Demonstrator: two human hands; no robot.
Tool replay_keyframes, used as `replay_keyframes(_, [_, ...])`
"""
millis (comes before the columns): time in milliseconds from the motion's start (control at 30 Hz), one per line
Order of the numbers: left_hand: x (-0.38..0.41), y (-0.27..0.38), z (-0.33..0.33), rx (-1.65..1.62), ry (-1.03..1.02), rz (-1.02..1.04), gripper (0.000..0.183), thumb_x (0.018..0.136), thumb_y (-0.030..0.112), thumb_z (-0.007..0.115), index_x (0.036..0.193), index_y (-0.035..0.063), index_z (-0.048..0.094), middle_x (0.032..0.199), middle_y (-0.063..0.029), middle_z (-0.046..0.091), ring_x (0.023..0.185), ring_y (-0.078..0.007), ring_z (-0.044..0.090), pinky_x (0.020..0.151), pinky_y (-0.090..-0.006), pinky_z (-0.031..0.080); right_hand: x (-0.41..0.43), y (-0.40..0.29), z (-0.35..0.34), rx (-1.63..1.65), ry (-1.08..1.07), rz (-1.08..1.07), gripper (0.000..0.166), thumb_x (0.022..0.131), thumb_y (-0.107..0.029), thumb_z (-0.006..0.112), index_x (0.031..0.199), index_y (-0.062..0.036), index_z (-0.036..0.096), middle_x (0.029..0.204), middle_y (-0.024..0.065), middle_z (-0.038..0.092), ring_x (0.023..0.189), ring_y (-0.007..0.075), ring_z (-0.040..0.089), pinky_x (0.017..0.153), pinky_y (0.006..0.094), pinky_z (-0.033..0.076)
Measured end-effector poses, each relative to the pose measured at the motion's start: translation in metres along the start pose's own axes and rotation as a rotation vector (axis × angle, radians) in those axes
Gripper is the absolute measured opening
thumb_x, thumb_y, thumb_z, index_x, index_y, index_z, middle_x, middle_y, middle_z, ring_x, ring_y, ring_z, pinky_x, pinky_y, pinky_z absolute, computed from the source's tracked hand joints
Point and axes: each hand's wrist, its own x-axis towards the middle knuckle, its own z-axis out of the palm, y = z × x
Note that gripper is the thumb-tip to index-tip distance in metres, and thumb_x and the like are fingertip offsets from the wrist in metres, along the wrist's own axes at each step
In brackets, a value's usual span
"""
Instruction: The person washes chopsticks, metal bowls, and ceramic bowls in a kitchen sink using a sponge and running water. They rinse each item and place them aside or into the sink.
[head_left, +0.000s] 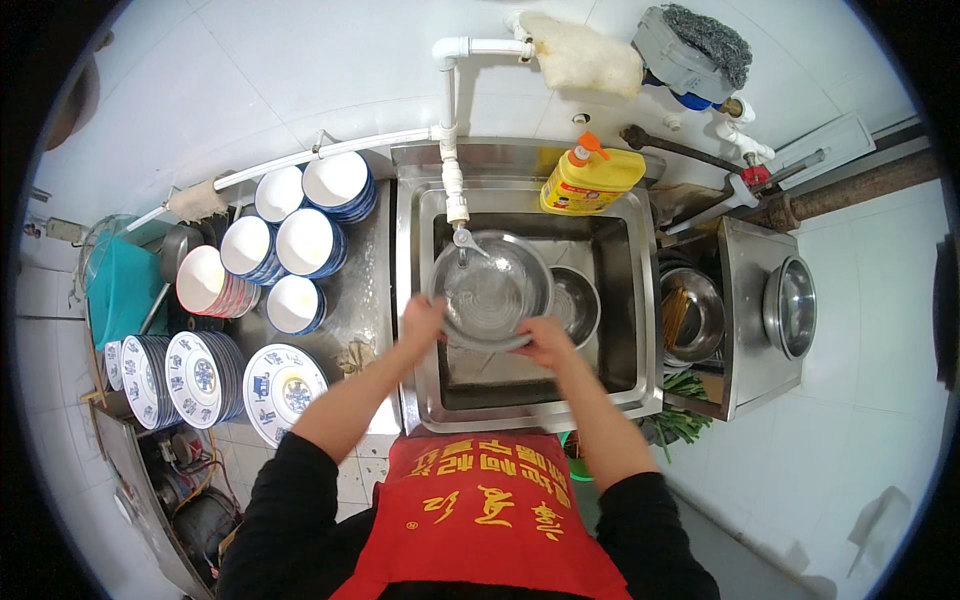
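Over the stainless steel sink I hold a round metal basin by its rim. My left hand, slightly blurred, grips the rim's left side. At the lower right of the rim, my right hand has its fingers closed around the edge. Clear water seems to be in the basin, beneath a white pipe tap with a grey lever. A smaller metal bowl sits in the sink to the right, partly hidden by the basin.
A yellow detergent jug stands at the sink's back edge. Stacked bowls and patterned plates crowd the left counter. Right of the sink are a metal bowl with brown sticks, green vegetables and another steel basin.
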Motion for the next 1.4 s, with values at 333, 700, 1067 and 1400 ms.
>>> replay_keyframes(333, [0.021,-0.014,-0.006,-0.239,-0.155,-0.022,0.017,0.083,0.011,0.058,0.078,-0.0051,0.055,0.059,-0.0138,0.058,0.042,-0.0208,0.056,0.033,-0.0329,0.044,-0.020,-0.023,-0.008,-0.157,-0.076,0.104,0.024,0.073,0.004,0.053,0.096,0.0078,0.056,0.090,0.0169,0.057,0.080,0.0305,0.059,0.062,0.0469,0.054])
replay_keyframes(700, [0.002,-0.029,0.039,-0.095,0.036,0.100,0.026,0.086,0.020,0.055,0.076,-0.0038,0.052,0.062,-0.0134,0.058,0.041,-0.0210,0.055,0.037,-0.0330,0.046,-0.001,-0.004,-0.011,0.098,0.090,-0.126,0.020,0.075,0.003,0.053,0.094,0.0072,0.058,0.099,0.0195,0.058,0.090,0.0317,0.060,0.073,0.0474,0.056])
replay_keyframes(1067, [-0.009,-0.121,0.079,0.826,-0.412,0.300,0.028,0.076,0.019,0.054,0.099,0.0021,0.058,0.103,-0.0228,0.060,0.092,-0.0384,0.059,0.084,-0.0450,0.047,-0.055,0.005,-0.029,-1.174,0.409,-0.860,0.082,0.069,0.006,0.055,0.139,0.0025,0.014,0.124,0.0299,0.044,0.116,0.0470,0.041,0.095,0.0432,0.040])
replay_keyframes(1400, [0.025,-0.115,0.179,1.647,-0.726,1.040,0.051,0.092,0.037,0.039,0.130,0.0038,0.044,0.136,-0.0165,0.041,0.126,-0.0300,0.038,0.112,-0.0456,0.017,-0.178,-0.084,-0.093,-0.886,0.743,-1.332,0.076,0.061,0.012,0.056,0.134,0.0001,0.035,0.126,0.0170,0.049,0.113,0.0250,0.052,0.091,0.0329,0.044])
